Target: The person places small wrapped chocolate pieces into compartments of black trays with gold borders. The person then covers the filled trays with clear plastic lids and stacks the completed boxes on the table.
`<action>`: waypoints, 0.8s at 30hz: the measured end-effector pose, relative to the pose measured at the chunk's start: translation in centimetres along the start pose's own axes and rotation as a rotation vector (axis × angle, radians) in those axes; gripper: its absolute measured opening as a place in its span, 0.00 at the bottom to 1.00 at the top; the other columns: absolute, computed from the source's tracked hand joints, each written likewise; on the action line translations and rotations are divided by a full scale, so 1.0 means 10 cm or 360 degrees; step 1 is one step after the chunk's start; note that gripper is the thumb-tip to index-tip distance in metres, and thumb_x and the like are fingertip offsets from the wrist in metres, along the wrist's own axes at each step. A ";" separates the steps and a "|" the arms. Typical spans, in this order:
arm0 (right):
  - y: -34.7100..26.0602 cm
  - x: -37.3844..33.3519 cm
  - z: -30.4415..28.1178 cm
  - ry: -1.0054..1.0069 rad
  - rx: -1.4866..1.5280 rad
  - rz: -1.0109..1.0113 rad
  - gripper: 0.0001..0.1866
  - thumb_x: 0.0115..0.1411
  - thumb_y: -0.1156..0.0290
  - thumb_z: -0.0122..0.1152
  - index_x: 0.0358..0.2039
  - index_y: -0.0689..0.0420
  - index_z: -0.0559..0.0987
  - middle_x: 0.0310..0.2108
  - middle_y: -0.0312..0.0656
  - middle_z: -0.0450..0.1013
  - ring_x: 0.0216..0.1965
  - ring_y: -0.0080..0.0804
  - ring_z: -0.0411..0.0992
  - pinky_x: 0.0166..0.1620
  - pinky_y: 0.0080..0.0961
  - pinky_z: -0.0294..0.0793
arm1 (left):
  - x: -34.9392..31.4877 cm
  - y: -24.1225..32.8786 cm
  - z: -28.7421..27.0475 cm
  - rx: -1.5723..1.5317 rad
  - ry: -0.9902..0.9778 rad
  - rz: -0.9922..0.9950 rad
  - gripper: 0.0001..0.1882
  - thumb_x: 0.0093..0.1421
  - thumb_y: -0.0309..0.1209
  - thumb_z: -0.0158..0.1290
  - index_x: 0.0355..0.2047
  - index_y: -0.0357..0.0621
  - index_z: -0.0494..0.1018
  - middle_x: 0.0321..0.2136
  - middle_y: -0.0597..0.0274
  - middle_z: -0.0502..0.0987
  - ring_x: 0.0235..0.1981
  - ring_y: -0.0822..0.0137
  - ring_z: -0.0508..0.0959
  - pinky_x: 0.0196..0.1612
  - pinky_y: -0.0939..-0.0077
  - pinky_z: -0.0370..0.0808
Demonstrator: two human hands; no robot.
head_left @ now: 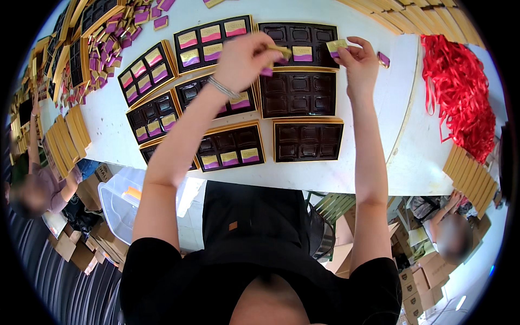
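Observation:
My left hand [245, 60] is closed on wrapped chocolates [279, 53] in gold and purple, over the left side of a dark-trayed chocolate box [298, 33] at the far right of the group. One purple-and-gold chocolate [302, 53] sits in that box's lower row. At its right edge, my right hand [359, 64] pinches another wrapped chocolate [336, 47] between thumb and fingers. Below lie two boxes with no chocolates, a middle box [299, 93] and a near box [307, 141]. A filled box [212, 42] stands to the left; my left forearm partly covers the boxes beneath it.
Loose wrapped chocolates [111, 51] are heaped at the far left beside stacked trays. Red ribbon [457, 89] lies bunched at the right. Gold box stacks [470, 176] stand along the table edges. One chocolate [383, 59] lies beside my right hand. Other people sit at both sides.

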State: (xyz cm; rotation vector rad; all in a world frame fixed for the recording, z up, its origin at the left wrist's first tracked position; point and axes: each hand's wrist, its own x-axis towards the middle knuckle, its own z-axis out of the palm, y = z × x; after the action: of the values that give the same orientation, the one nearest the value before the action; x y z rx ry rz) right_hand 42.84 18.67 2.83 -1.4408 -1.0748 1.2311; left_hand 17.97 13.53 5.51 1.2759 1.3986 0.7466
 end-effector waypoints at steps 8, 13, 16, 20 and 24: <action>0.07 -0.26 0.16 0.0163 -0.1660 -0.0622 0.05 0.53 0.72 0.66 0.30 0.57 0.79 0.32 0.42 0.75 0.35 0.43 0.74 0.40 0.38 0.74 | -0.45 -0.22 0.49 0.0903 0.0382 0.0287 0.11 0.56 0.35 0.62 0.33 0.38 0.79 0.28 0.56 0.77 0.25 0.60 0.79 0.30 0.70 0.76; 0.12 -0.26 0.01 -0.0042 -0.1742 -0.1516 0.14 0.58 0.70 0.62 0.45 0.55 0.80 0.52 0.42 0.74 0.56 0.42 0.70 0.57 0.37 0.69 | -0.48 -0.16 0.36 0.0912 0.0191 0.0455 0.13 0.56 0.35 0.61 0.36 0.39 0.78 0.30 0.54 0.78 0.28 0.55 0.79 0.33 0.66 0.76; 0.30 -0.32 -0.10 -0.0350 -0.1828 -0.1341 0.20 0.61 0.68 0.60 0.54 0.54 0.76 0.61 0.39 0.67 0.64 0.40 0.62 0.64 0.43 0.61 | -0.59 -0.03 0.36 0.0704 -0.0136 0.0121 0.15 0.58 0.36 0.60 0.40 0.40 0.76 0.29 0.53 0.79 0.28 0.54 0.80 0.32 0.66 0.77; 0.19 -0.42 -0.11 -0.0340 -0.1869 -0.1325 0.20 0.62 0.67 0.58 0.55 0.54 0.74 0.61 0.40 0.68 0.64 0.40 0.63 0.65 0.51 0.57 | -0.75 -0.01 0.51 0.1312 -0.0095 0.0074 0.20 0.58 0.39 0.60 0.46 0.43 0.70 0.34 0.55 0.76 0.31 0.54 0.81 0.31 0.66 0.78; -0.01 -0.97 -0.06 -0.0477 -0.1312 -0.1267 0.19 0.54 0.76 0.65 0.48 0.57 0.78 0.48 0.43 0.76 0.51 0.43 0.73 0.56 0.41 0.68 | -0.85 -0.10 0.44 0.0933 0.0350 0.0200 0.23 0.53 0.38 0.65 0.45 0.42 0.71 0.33 0.57 0.74 0.28 0.57 0.81 0.30 0.66 0.78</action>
State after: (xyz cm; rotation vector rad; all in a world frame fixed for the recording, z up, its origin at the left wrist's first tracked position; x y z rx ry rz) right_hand 42.34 9.12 4.74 -1.1551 -2.2564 0.4140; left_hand 20.76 4.33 5.85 1.7863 1.8096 0.5896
